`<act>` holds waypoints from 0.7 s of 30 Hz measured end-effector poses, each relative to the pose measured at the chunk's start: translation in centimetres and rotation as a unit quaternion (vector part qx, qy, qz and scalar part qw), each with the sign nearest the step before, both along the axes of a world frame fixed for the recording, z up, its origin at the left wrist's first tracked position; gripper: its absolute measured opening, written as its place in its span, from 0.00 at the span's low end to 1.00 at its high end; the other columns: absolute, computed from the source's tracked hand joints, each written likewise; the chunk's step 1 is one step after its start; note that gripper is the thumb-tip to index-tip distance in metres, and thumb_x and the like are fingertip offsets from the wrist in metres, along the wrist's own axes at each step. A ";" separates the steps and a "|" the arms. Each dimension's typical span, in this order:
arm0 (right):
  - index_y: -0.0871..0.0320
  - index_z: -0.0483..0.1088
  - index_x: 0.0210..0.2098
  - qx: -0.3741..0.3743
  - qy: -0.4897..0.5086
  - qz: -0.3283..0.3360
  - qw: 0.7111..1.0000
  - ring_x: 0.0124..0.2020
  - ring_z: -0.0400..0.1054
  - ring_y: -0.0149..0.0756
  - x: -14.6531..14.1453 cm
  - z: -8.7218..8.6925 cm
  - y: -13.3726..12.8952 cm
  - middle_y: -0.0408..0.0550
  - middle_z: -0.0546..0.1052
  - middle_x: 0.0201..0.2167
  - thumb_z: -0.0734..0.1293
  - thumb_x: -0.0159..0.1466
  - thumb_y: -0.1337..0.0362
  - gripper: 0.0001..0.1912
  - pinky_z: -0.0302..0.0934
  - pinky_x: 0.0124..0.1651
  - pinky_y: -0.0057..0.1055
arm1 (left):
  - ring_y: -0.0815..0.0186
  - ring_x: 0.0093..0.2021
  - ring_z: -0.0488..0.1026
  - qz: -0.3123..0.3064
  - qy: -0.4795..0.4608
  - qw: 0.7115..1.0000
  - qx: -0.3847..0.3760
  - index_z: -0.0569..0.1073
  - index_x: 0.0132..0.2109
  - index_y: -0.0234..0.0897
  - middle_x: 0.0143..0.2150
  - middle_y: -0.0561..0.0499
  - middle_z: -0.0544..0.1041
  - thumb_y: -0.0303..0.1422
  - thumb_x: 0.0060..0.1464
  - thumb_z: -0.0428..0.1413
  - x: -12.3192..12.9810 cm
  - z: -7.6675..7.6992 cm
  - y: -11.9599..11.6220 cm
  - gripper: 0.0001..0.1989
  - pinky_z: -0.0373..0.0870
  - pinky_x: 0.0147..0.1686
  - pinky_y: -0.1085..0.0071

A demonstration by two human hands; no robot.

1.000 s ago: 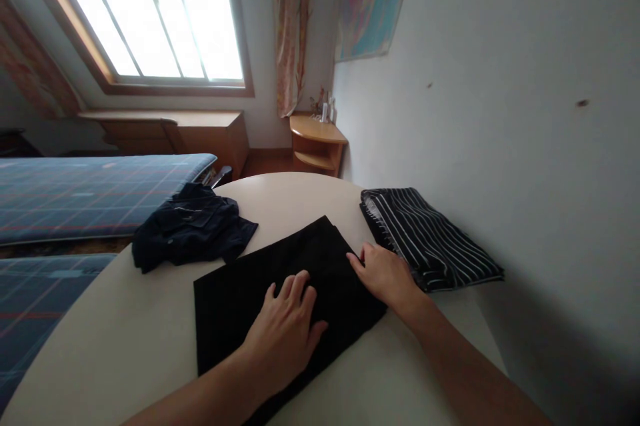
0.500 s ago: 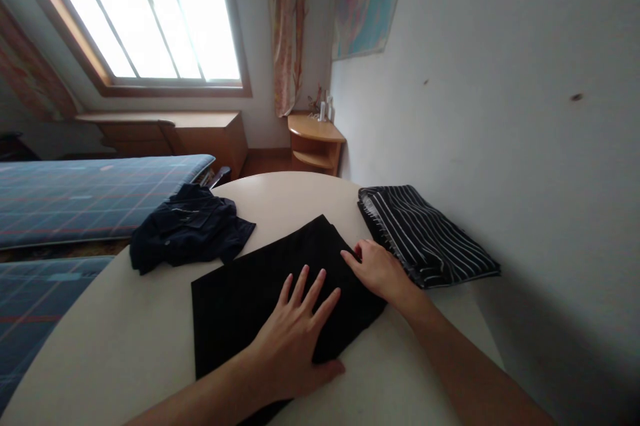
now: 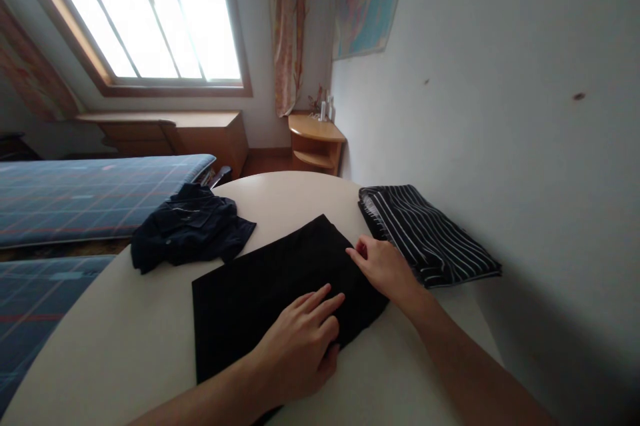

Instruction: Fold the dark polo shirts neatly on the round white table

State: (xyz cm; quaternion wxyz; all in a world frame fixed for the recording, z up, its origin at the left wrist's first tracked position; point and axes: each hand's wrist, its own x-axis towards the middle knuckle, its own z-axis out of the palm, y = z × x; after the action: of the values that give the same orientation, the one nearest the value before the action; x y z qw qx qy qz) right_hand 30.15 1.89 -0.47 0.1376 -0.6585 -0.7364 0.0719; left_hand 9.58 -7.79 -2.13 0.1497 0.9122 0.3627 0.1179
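Note:
A folded black garment (image 3: 260, 286) lies spread on a round cream table; its exact kind does not show. My left hand (image 3: 300, 339) rests over its near part. The index finger bends toward the thumb at the near edge of the cloth, while other fingers reach forward over it. At the right edge of the garment, my right hand (image 3: 383, 266) has thumb and forefinger closed together on the cloth. Just right of that hand lies a folded black cloth with white stripes (image 3: 430, 233). A crumpled dark navy garment with buttons (image 3: 193, 229) sits at the left.
The table (image 3: 125, 346) has a curved rim and stands against a white wall (image 3: 480, 113) on the right. Blue plaid mattresses (image 3: 90, 196) lie to the left. Beyond are a low wooden cabinet (image 3: 200, 129) beneath the window and a small corner shelf (image 3: 315, 129).
My left hand's spread fingers have drawn together and bent toward the thumb near the garment's close edge. My right hand has shifted slightly and stays at the right edge.

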 end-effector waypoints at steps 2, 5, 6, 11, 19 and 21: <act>0.55 0.72 0.31 -0.012 0.002 0.002 1.000 0.31 0.74 0.38 0.2 -0.1 0.1 0.47 0.79 0.28 0.65 0.68 0.56 0.12 0.53 0.31 0.30 | 0.55 0.71 0.54 0.000 -0.013 1.000 0.004 0.74 0.41 0.37 0.68 0.47 0.65 0.28 0.56 0.53 0.0 0.1 0.0 0.07 0.59 0.67 0.57; 0.55 0.73 0.32 -0.035 -0.014 0.002 0.999 0.32 0.75 0.39 0.4 -0.1 0.1 0.48 0.80 0.29 0.65 0.68 0.57 0.11 0.55 0.32 0.30 | 0.54 0.72 0.53 -0.018 -0.015 1.000 -0.001 0.74 0.42 0.38 0.69 0.48 0.64 0.29 0.56 0.54 0.0 0.3 -0.2 0.07 0.57 0.68 0.55; 0.56 0.73 0.33 -0.043 -0.024 0.001 0.999 0.33 0.75 0.40 0.4 -0.1 0.1 0.49 0.80 0.29 0.65 0.68 0.57 0.11 0.56 0.32 0.30 | 0.53 0.72 0.52 -0.026 -0.012 1.000 -0.009 0.74 0.42 0.39 0.70 0.49 0.63 0.31 0.57 0.55 -0.1 0.4 -0.2 0.06 0.57 0.68 0.53; 0.58 0.73 0.38 -0.039 -0.049 -0.019 0.998 0.40 0.76 0.44 0.1 -0.5 -0.3 0.54 0.80 0.38 0.63 0.69 0.51 0.17 0.60 0.36 0.33 | 0.48 0.73 0.46 0.084 0.011 0.996 -0.025 0.73 0.54 0.40 0.74 0.48 0.54 0.41 0.61 0.54 -0.4 0.5 0.2 0.17 0.52 0.68 0.45; 0.61 0.71 0.40 -0.046 -0.047 -0.042 0.997 0.44 0.75 0.49 -0.7 -1.4 0.3 0.61 0.79 0.43 0.59 0.69 0.47 0.22 0.63 0.42 0.36 | 0.37 0.73 0.32 0.220 0.094 0.971 -0.021 0.49 0.74 0.38 0.75 0.39 0.40 0.53 0.63 0.47 -1.1 -1.7 1.2 0.40 0.39 0.65 0.32; 0.61 0.71 0.40 -0.054 -0.024 -0.050 0.997 0.42 0.76 0.48 -0.6 -1.6 0.5 0.60 0.79 0.40 0.60 0.69 0.47 0.21 0.63 0.41 0.35 | 0.37 0.73 0.32 0.218 0.095 0.971 -0.023 0.48 0.74 0.39 0.76 0.40 0.39 0.53 0.63 0.47 -0.9 -1.7 1.2 0.40 0.38 0.65 0.32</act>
State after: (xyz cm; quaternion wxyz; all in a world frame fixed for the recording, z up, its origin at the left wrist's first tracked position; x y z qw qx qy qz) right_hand 29.53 2.39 -2.05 0.0880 -0.7024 -0.7008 0.0886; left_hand 8.67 -6.58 -3.85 0.1056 0.8144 0.5682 0.0519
